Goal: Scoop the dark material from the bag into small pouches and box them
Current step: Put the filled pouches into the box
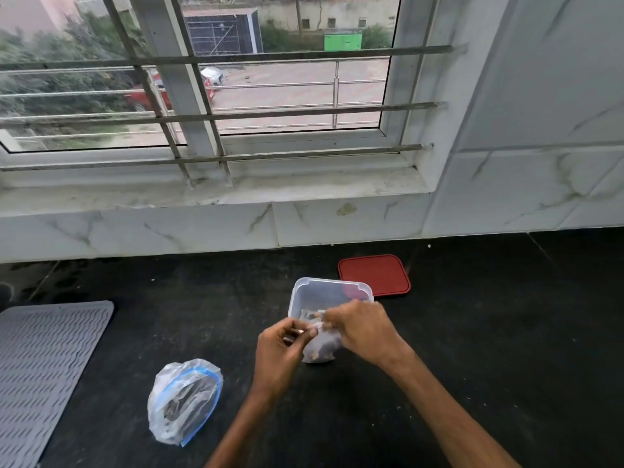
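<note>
Both hands, left hand (282, 349) and right hand (363, 329), pinch a small pouch (320, 347) (dark bits inside) just before the clear box (332, 292); the bag (184, 400) lies left of it.

Head view, downward over near counter (472, 332)

Both hands (363, 327) pinch a small pouch (320, 347) shut.

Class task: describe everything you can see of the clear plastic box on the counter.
The clear, square plastic box with rounded corners stands upright and lidless on the black counter. Something pale lies inside, too blurred to identify. Its flat red lid lies behind, to the right. Both hands and a small filled pouch hide its near edge.
</note>
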